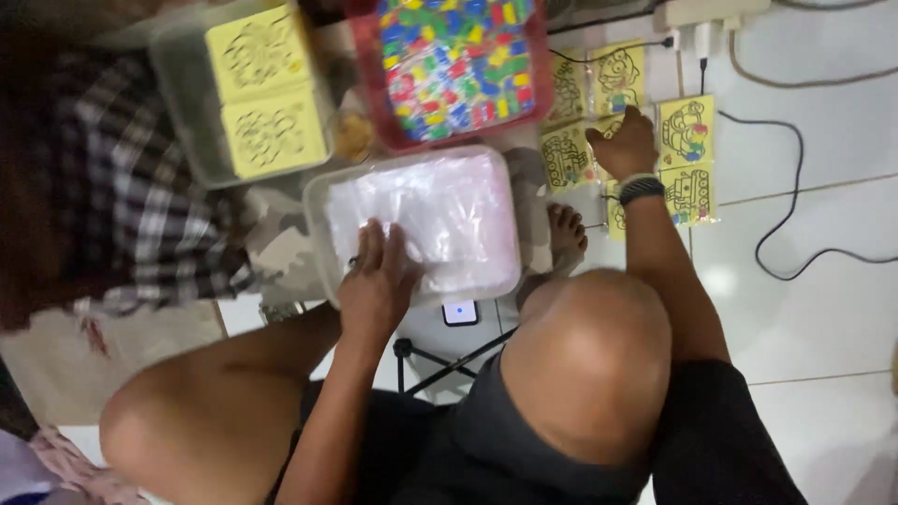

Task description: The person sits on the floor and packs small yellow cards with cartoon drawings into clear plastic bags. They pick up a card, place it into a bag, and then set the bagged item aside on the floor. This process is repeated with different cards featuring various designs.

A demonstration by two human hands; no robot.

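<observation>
The left hand (376, 281) lies flat, fingers together and stretched out, on a stack of clear bags (440, 210) that fills a shallow clear tub (318, 224). The palm covers the tub's near left corner; it grips nothing. The tub sits on the floor (823, 309) just ahead of the person's knees, and a small phone (459, 312) with a lit screen lies touching or just short of its near edge.

The right hand (625, 145) reaches out to the right of the tub, palm down, and rests on yellow picture cards (686, 131) spread on the white floor tiles. Its fingers are curled loosely onto a card; whether they pinch it cannot be told. A dark band (642, 190) circles that wrist. The cards carry outline drawings, some partly coloured in, and lie side by side in a loose group, some touching. A bare foot (566, 229) lies between the tub and the cards.

Beyond the tub, a red tray (374, 103) holds many small bright packets (454, 61). To its left stands another clear tub (182, 112) with yellow cards (267, 93) stacked inside. Checked cloth (122, 196) lies at the far left. Black cables (795, 187) run across the tiles at the right, from a power strip (711, 11) at the top edge.
</observation>
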